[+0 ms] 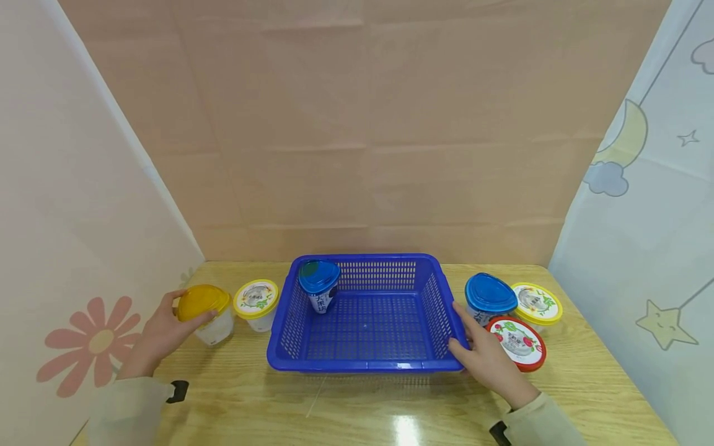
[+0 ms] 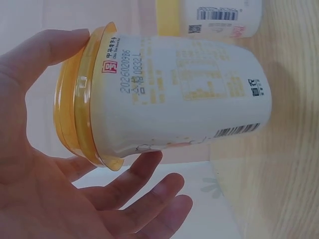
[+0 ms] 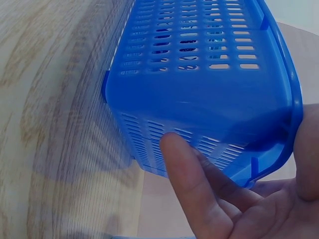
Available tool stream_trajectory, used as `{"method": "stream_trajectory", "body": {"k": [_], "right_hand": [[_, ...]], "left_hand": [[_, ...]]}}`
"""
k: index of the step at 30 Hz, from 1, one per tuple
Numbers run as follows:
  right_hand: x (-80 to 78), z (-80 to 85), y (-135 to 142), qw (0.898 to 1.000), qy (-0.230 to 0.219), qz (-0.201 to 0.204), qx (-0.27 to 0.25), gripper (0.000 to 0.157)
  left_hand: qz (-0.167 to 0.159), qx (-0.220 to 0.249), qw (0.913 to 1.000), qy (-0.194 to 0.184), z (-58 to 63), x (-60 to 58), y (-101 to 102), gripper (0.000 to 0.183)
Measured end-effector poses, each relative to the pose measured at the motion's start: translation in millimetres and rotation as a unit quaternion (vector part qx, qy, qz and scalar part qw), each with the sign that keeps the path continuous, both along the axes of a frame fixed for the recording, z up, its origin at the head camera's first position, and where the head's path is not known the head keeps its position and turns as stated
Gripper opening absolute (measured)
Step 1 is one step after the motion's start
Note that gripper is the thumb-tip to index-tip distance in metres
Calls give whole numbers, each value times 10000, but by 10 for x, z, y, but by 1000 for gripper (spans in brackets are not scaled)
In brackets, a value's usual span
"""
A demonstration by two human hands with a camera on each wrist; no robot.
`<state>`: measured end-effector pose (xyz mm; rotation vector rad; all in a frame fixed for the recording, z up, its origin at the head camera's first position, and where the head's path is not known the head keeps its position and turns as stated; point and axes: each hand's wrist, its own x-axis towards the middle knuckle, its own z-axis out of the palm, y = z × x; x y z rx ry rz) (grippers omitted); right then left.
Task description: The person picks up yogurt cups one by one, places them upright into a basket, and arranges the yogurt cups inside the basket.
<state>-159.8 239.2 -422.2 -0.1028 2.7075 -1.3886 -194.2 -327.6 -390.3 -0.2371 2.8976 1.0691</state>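
At the table's left, my left hand (image 1: pixel 158 334) holds a yogurt cup (image 1: pixel 214 328) by its yellow see-through lid, thumb on one side and fingers on the other. The left wrist view has the white cup (image 2: pixel 179 94) from its printed side, with a barcode and date stamp. My right hand (image 1: pixel 488 359) grips the right rim of a blue plastic basket (image 1: pixel 362 365); in the right wrist view its fingers (image 3: pixel 187 174) lie along the basket's outer wall. Inside the basket, at the back left, a blue-lidded cup (image 1: pixel 320 277) leans in the corner.
Between the left hand and the basket stands a tub with a yellow-rimmed lid (image 1: pixel 256 298). Right of the basket are a blue-lidded cup (image 1: pixel 491 293), a yellow-rimmed tub (image 1: pixel 537 303) and a red-rimmed tub (image 1: pixel 516 342), close together. Cloth walls (image 1: pixel 362 155) enclose the wooden table (image 1: pixel 245 396).
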Motion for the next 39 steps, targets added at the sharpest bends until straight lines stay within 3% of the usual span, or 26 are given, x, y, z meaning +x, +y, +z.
{"method": "stream_trajectory", "body": {"k": [8,15,24,39], "right_hand": [[2,5,-2,10000,-20,-2,20,73],[-4,-1,4,10000,-14,11,33,72],[-9,-26,11,10000,65,18,13,72],[-8,-13,-2,10000,78,-5,-2,72]], "left_hand": [[70,7,9997,214,108,32,68,105],[286,-157,9976,614,156,48,115,104],[291,-239,9935,1075,259,77,197,101],[563,-176,9890,1359,437,104,350,98]]}}
